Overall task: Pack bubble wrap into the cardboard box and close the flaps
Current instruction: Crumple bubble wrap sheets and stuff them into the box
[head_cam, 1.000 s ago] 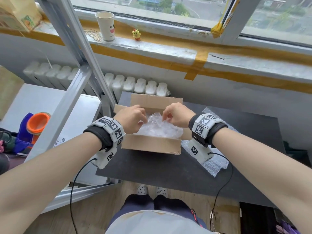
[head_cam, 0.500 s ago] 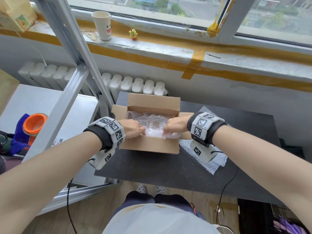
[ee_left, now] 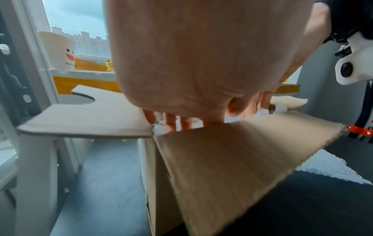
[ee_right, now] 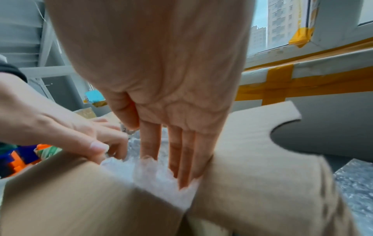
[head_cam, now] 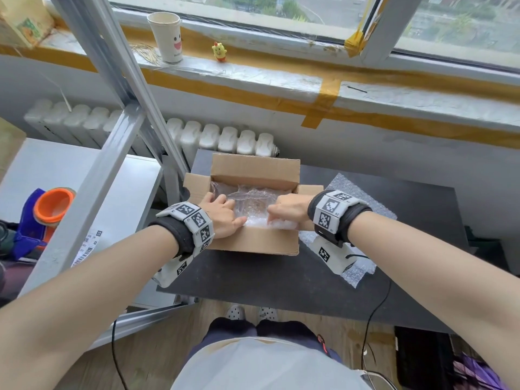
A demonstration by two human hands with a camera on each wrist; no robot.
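An open cardboard box (head_cam: 253,243) stands on the black table (head_cam: 281,280) with its flaps spread outward. Crumpled clear bubble wrap (head_cam: 247,198) fills its inside. My left hand (head_cam: 225,218) reaches in over the near-left corner, and its fingers (ee_left: 169,124) point straight down onto the wrap. My right hand (head_cam: 284,212) comes in from the right. Its straight fingers (ee_right: 181,159) press the bubble wrap (ee_right: 157,175) down against the near wall. My left hand (ee_right: 80,135) lies close beside them. Neither hand grips the wrap. The box bottom is hidden.
A spare sheet of bubble wrap (head_cam: 357,274) lies on the table right of the box, under my right wrist. A grey metal shelf frame (head_cam: 112,164) rises just left of the box. Behind are a radiator (head_cam: 225,139) and a windowsill with a paper cup (head_cam: 166,38).
Both hands have gone from holding the bunched wrap above the box to pushing it down inside. The wrap now sits below the rim and the far flap shows.
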